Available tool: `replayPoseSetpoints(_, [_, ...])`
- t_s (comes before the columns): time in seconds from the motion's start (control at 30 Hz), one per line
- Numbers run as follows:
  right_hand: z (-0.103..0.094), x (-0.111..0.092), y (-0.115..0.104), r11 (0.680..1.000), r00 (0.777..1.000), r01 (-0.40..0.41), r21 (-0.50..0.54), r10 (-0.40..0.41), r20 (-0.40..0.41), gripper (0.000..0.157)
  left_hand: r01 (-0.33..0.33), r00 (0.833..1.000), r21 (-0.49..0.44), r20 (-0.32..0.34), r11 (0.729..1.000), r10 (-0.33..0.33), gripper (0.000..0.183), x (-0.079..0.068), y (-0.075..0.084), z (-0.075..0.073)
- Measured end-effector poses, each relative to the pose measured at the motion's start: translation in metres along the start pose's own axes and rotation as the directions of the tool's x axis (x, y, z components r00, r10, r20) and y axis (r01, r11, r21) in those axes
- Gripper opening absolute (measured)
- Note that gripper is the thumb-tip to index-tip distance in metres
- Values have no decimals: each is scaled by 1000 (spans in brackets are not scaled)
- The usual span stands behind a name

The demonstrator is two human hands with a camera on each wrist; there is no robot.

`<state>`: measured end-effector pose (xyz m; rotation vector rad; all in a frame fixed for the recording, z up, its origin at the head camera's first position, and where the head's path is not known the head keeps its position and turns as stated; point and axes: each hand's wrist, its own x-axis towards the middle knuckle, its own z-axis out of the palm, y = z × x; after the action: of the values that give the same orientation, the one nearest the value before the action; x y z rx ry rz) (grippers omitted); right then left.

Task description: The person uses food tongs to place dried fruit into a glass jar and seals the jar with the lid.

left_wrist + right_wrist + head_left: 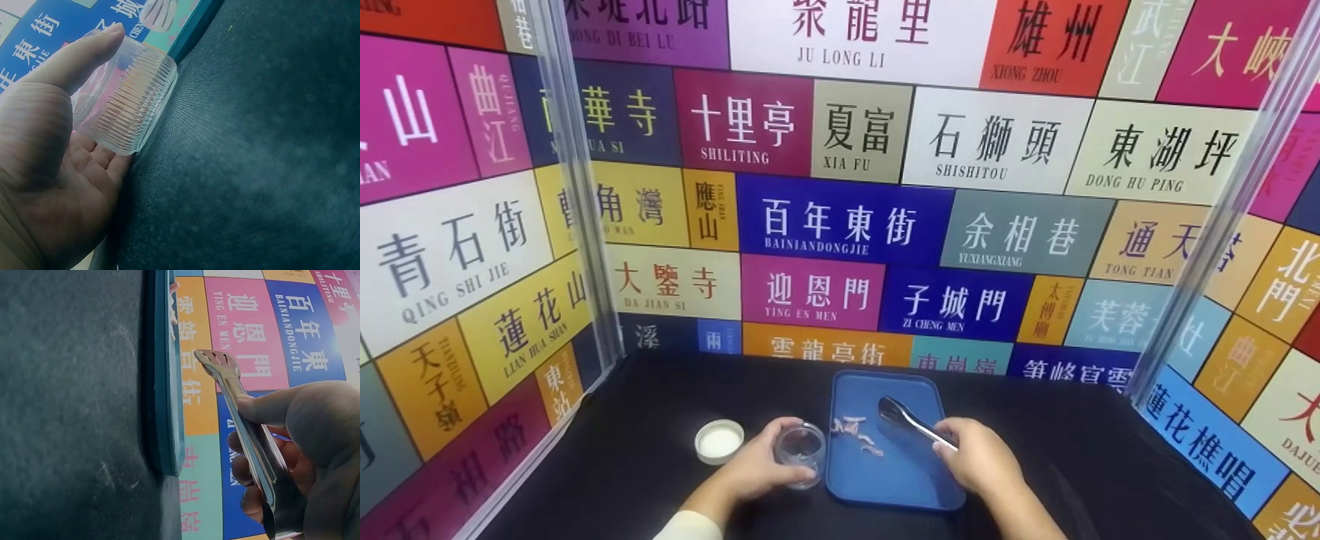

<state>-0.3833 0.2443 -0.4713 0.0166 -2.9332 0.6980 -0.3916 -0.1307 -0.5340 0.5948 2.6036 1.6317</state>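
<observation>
My left hand (769, 461) grips a clear ribbed jar (132, 93) round its side, thumb on one side and fingers on the other. The jar (801, 448) stands upright just left of a blue tray (896, 480), its mouth uncovered. In my right hand (979, 454) is a pair of metal tongs (247, 422), thumb on one arm and fingers curled round the other. The slotted heads of the tongs (894, 412) are above the tray, to the right of several small pale pinkish strips (851, 429) lying on it.
A round white lid (719, 441) lies on the black tablecloth (652, 405) left of the jar. Behind the table stands a wall of colourful printed signs (840, 217). Clear upright posts (592, 225) rise at the table's back corners.
</observation>
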Motion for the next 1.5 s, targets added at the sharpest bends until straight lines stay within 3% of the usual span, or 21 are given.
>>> replayPoseSetpoints(0.33, [-3,-13,-24,998,991,69,7,-68,-111,26,-6,1000,-2,6,1000,6,88,1,0,1])
replayPoseSetpoints(0.57, [-5,-25,-46,991,982,133,-5,-133,-137,24,-15,1000,-23,6,1000,15,87,1,0,1])
replayPoseSetpoints(0.9, [5,-38,-63,962,946,272,-10,-269,-181,20,-16,1000,-13,6,1000,16,87,1,0,1])
replayPoseSetpoints(1.07, [10,-44,-69,940,922,342,-13,-338,-189,20,-18,1000,-3,10,1000,18,87,1,-1,0])
replayPoseSetpoints(1.5, [20,-51,-79,910,898,414,-14,-411,-160,23,-25,999,-53,19,998,26,90,2,0,1])
